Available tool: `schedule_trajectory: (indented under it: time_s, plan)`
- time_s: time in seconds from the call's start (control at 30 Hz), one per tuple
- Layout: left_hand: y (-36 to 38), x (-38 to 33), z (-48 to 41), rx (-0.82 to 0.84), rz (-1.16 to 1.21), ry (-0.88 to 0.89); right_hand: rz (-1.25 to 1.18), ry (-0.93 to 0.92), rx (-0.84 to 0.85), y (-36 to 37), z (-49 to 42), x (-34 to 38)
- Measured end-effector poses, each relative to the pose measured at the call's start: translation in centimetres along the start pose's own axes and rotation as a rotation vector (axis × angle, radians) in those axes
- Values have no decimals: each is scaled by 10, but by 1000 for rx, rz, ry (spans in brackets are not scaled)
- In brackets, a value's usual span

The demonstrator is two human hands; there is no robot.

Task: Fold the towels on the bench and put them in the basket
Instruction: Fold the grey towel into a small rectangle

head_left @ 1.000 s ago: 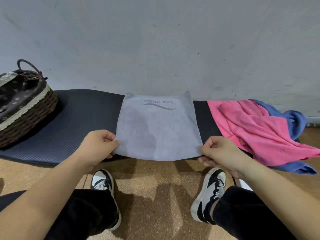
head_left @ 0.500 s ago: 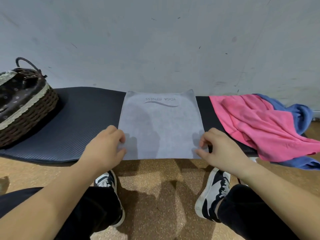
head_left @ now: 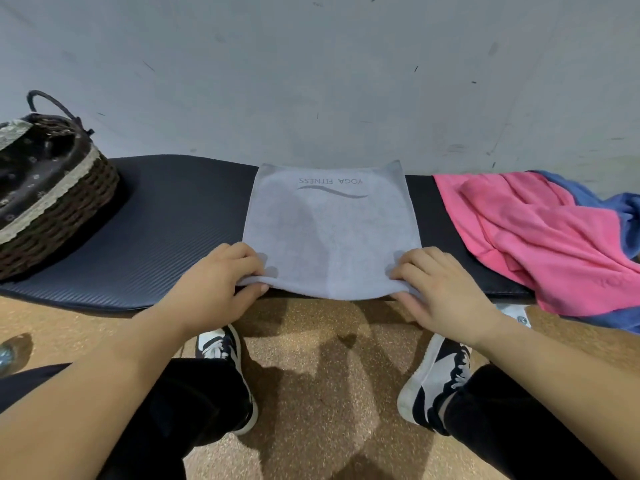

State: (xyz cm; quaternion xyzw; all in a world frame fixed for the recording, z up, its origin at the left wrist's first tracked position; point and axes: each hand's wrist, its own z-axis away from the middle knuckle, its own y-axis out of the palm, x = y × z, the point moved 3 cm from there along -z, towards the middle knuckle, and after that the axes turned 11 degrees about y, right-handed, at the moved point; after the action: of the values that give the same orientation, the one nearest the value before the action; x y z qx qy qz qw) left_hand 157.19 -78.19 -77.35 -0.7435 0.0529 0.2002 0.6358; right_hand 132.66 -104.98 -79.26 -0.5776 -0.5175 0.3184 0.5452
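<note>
grey towel [head_left: 330, 233]: lies flat on the dark bench [head_left: 166, 230], about midway along it; printed "yoga fitness" logo sits at the far edge, upside down to the wearer; near edge overhangs the bench's near rim slightly.
left hand [head_left: 221, 275]: at the towel's near-left corner, fingers on top and thumb under the hem, pinching the cloth.
right hand [head_left: 440, 285]: at the near-right corner, mirrored pose, fingers curled over the hem and grasping it.
key relation: both hands hold the near edge, and the rest of the towel stretches straight away from them toward the wall; the edge between the hands runs left to right, so a fold would likely carry this near edge away to the far, logo edge. neither hand is clearly nearer; they sit level.
step in hand: probably the start of a fold of the grey towel, the near hem just lifted off the bench.
basket [head_left: 52, 199]: wicker with dark lining, at the far left end of the bench, well apart from the towel; the left hand is the nearer one to it.
pink towel [head_left: 540, 233]: crumpled at the right end, lying over a blue towel [head_left: 623, 216]; both look unfolded.
risk: corners may slip out of line if one hand leads.
</note>
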Motion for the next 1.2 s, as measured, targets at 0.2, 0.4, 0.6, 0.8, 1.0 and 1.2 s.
schedule_trajectory:
  time_s: [0.2, 0.4, 0.6, 0.8, 1.0, 1.2]
  plan:
    - [-11, 4, 2, -29, 209, -121, -47, -7, 40, -2, 6, -6]
    - [-25, -1, 8, -64, 308, -289, -302, 209, 105, -27, 4, -11]
    - [-48, -16, 5, -66, 446, -360, -384, 333, 512, -63, -4, -10]
    - [-61, -11, -7, -65, 518, -406, -652, 495, 561, -70, -25, -19]
    - [-66, 10, -43, -110, 518, -479, -892, 673, 336, -60, -74, -38]
    - [-54, 44, -104, -84, 352, -544, -826, 777, 192, -23, -121, -55]
